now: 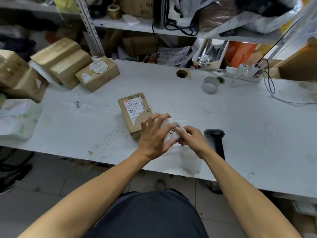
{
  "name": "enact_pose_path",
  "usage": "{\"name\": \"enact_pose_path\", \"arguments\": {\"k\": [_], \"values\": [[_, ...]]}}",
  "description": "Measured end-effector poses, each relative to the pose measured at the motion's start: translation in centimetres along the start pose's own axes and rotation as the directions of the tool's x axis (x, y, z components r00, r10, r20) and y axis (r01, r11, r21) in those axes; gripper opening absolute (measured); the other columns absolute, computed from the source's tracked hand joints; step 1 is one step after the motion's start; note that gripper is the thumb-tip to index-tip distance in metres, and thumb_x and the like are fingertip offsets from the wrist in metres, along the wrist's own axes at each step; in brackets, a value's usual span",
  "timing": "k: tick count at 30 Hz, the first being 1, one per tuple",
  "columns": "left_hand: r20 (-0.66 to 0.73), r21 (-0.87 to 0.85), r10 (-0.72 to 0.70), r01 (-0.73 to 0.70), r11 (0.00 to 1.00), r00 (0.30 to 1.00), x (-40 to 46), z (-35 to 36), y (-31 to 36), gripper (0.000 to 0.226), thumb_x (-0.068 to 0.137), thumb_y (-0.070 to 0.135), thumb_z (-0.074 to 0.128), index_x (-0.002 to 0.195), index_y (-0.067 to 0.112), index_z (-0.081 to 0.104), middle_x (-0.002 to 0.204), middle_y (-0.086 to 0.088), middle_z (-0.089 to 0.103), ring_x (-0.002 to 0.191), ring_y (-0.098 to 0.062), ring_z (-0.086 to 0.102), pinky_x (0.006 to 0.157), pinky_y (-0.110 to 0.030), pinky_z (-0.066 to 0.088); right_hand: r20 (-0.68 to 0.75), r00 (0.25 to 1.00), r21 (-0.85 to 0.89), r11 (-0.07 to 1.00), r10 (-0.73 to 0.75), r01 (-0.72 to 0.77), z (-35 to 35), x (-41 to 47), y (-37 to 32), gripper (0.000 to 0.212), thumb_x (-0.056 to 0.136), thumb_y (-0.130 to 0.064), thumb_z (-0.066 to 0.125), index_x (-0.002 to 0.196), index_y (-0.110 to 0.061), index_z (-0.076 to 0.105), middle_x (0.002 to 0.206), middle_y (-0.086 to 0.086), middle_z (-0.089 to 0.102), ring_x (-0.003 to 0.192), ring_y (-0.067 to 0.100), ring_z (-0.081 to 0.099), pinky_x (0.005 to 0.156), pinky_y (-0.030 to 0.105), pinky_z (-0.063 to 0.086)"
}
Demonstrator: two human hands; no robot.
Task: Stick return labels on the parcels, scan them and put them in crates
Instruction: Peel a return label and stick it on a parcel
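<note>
Parcel, a taped cardboard box, lies flat mid-table, just beside both hands. Barcode scanner rests to the right. Left hand holds the label sheet, fingers spread; right hand pinches a label at its edge.

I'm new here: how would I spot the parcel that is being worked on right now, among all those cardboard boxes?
Start at the long white worktable and look to its middle, just beyond the person's left hand. The small brown cardboard parcel lies there alone and flat, with a white barcode label on top. The other brown cardboard boxes are heaped at the table's far left end.
</note>
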State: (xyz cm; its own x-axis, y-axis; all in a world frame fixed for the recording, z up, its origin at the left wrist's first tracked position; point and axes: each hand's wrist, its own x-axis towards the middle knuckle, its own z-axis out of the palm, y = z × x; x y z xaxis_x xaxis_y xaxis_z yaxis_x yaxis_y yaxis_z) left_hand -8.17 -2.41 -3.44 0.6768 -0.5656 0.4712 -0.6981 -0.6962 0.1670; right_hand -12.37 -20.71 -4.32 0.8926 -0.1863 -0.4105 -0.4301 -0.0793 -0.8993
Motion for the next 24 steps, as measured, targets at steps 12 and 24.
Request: {"name": "enact_pose_path", "arguments": {"k": [12,24], "values": [[0.546,-0.356,-0.367,0.604,0.713,0.754,0.7,-0.1,-1.3,0.031,0.084,0.062,0.069,0.103,0.039,0.079,0.13,0.031,0.052,0.132,-0.007,0.033,0.097,-0.034,0.016,0.124,0.992,0.102,0.995,-0.027,0.014,-1.2,-0.3,-0.1,0.027,0.086,-0.019,0.08,0.1,0.002,0.071,0.08,0.007,0.073,0.069,0.014,0.065,0.067,0.024,0.052],[0.378,-0.577,-0.59,0.68,0.452,0.713,-0.1,-1.9,-5.1,0.03,0.091,0.034,0.074,0.11,0.011,0.078,0.126,0.01,0.062,0.114,-0.011,0.06,0.089,-0.022,0.051,-0.157,0.978,-0.337,0.938,-0.136,0.077,-0.3,1.9,0.5,0.02,0.079,-0.029,0.084,0.087,-0.018,0.068,0.08,-0.004,0.07,0.073,0.009,0.065,0.064,0.022,0.049]]}}
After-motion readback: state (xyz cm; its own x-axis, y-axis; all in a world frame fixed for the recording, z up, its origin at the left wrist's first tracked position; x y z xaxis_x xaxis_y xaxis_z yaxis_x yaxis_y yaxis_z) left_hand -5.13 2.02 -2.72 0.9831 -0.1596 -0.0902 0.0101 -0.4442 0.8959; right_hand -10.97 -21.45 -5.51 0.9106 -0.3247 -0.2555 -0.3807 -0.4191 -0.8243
